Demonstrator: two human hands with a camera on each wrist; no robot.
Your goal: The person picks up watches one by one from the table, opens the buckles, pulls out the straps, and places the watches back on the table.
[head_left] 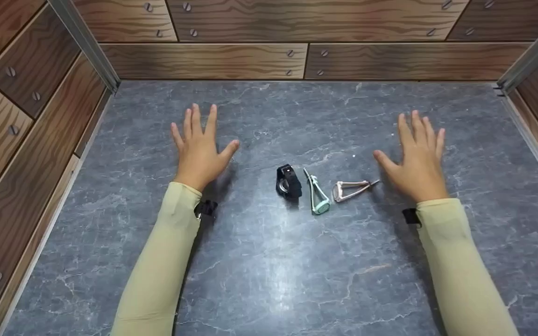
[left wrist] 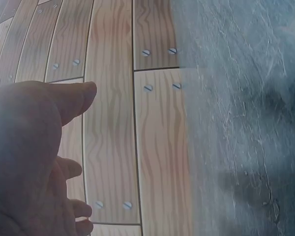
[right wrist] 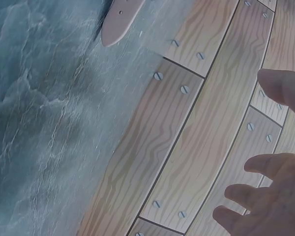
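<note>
Three wristwatches lie between the two hands in the head view. The black watch [head_left: 288,181] rests on its side, its strap closed in a loop. Beside it lies a mint-green watch [head_left: 317,196], with a pale pink watch [head_left: 353,190] to its right. My left hand [head_left: 200,156] is to the left of the black watch, fingers spread and holding nothing. My right hand [head_left: 417,163] is likewise spread, its thumb nearest the pink watch. In the right wrist view the tip of a pink strap [right wrist: 120,22] shows at the top.
The watches lie on a grey marble-patterned tabletop [head_left: 269,261]. Wood-patterned panels [head_left: 236,60] printed with screws stand along the back and both sides. Metal corner posts [head_left: 84,44] rise at the back. Each wrist wears a black band [head_left: 207,208] beside a pale yellow sleeve.
</note>
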